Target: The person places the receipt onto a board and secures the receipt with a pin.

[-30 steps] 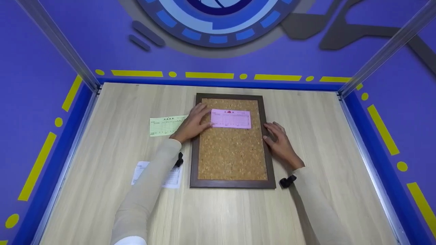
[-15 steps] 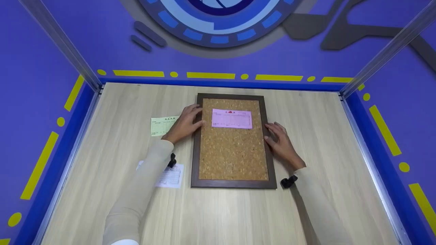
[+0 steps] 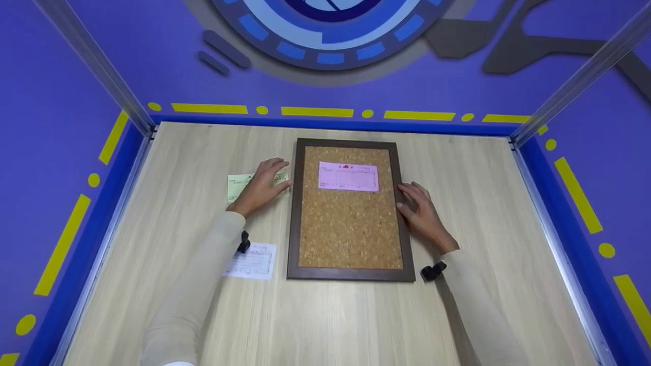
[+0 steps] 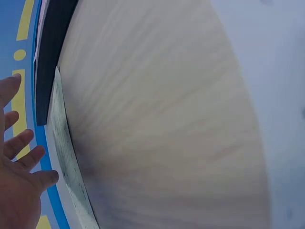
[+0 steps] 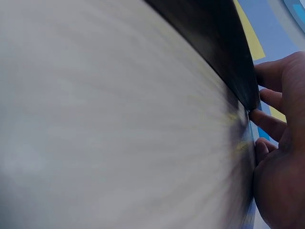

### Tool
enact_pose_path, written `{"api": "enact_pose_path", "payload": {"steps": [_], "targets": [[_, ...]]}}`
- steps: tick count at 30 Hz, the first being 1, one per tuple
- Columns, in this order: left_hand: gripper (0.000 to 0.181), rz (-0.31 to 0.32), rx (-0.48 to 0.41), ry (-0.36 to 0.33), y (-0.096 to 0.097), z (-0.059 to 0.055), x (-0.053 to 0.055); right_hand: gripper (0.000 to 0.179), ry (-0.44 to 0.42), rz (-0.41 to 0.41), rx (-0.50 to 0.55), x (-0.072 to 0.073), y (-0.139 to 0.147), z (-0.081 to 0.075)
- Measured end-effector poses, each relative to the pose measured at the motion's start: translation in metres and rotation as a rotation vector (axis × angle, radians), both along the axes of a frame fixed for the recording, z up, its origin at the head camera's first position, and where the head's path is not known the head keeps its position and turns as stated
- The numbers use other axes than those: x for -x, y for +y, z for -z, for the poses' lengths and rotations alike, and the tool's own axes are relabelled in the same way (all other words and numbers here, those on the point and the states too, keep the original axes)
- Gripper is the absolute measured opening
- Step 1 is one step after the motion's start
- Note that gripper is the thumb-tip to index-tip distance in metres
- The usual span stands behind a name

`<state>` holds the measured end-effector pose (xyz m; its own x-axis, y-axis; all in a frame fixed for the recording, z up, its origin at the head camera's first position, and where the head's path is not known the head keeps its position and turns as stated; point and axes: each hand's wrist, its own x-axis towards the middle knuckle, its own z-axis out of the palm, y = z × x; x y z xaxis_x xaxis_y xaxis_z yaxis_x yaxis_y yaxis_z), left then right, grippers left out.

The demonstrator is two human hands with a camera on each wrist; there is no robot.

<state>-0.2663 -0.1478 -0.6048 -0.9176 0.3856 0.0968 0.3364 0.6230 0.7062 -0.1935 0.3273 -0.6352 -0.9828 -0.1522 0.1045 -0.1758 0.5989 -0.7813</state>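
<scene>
We saw a corkboard point(image 3: 351, 229) in a dark brown frame point(image 3: 351, 274) lying flat at the middle of the tabletop point(image 3: 346, 325), its long sides running away from the person. A pink slip point(image 3: 348, 176) lay on the upper half of the cork, printed side up, with a red mark near its top edge. Our left hand point(image 3: 262, 185) was open, its fingers loosely spread and holding nothing; it was over a green slip point(image 3: 236, 185), partly covering it, with the fingertips just beside the frame's left side and apart from it. Whether that hand touched the green slip we could not tell. Our right hand point(image 3: 424, 216) was partly open, its fingers gently bent and the fingertips touching the frame's right side, without being wrapped round it. A white slip point(image 3: 257, 262) lay on the tabletop left of the board's lower part, partly hidden by the left sleeve point(image 3: 188, 290). Behind the tabletop rose a blue-purple wall point(image 3: 356, 91) with a row of yellow marks point(image 3: 418, 115) along its foot.
</scene>
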Motion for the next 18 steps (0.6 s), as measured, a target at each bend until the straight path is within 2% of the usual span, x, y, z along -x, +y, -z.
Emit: {"api": "enact_pose_path", "payload": {"steps": [7, 10, 11, 13, 17, 18], "targets": [[0.058, -0.018, -0.017, 0.012, -0.018, 0.003, -0.001, 0.052, -0.014, 0.008, -0.006, 0.000, 0.000, -0.002], [0.052, -0.022, -0.058, 0.035, -0.027, 0.005, -0.001, 0.052, -0.004, 0.003, 0.005, 0.000, 0.000, -0.001], [0.050, -0.010, -0.092, 0.056, -0.033, 0.012, 0.003, 0.052, 0.000, 0.001, 0.010, 0.000, 0.000, -0.001], [0.045, -0.016, -0.119, 0.078, -0.039, 0.012, 0.003, 0.052, 0.004, -0.003, 0.011, 0.001, 0.000, -0.001], [0.042, -0.047, -0.127, 0.074, -0.051, 0.010, 0.001, 0.052, -0.012, -0.002, 0.007, 0.001, 0.001, -0.001], [0.041, -0.071, -0.107, 0.057, -0.052, 0.002, -0.004, 0.053, -0.019, -0.001, 0.004, 0.001, 0.001, 0.000]]}}
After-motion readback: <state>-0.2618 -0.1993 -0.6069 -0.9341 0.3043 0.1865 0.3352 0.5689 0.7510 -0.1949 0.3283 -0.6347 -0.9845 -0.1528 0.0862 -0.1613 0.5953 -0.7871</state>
